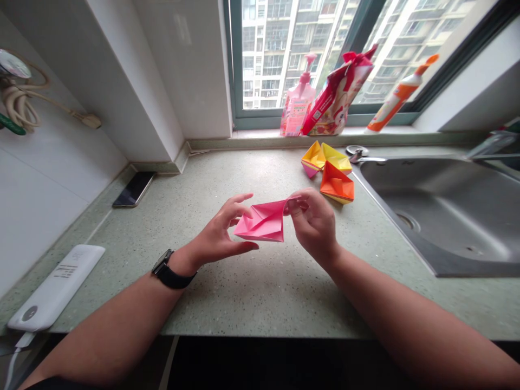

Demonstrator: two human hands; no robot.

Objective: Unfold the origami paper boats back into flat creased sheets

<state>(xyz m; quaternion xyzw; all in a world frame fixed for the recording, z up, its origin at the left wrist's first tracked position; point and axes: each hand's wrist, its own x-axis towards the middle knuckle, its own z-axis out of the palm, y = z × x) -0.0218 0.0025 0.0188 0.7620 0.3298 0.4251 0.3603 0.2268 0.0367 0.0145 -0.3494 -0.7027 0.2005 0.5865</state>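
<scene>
A pink folded paper box (264,222) is held just above the counter, its hollow side facing me. My right hand (312,223) pinches its right corner between thumb and fingers. Around the left end of the box, my left hand (227,225) has its fingers and thumb spread apart; whether a fingertip touches the paper is hard to tell. Behind my right hand stand more folded paper pieces: an orange one (338,183), a yellow one (336,158) and a yellow-and-pink one (312,158), close together near the sink.
A steel sink (422,260) with a tap lies to the right. On the left are a phone (134,189) and a white power bank (57,287) with a cable. Along the windowsill stand a pink pump bottle (298,108), a red bag (341,97) and an orange-white bottle (396,103).
</scene>
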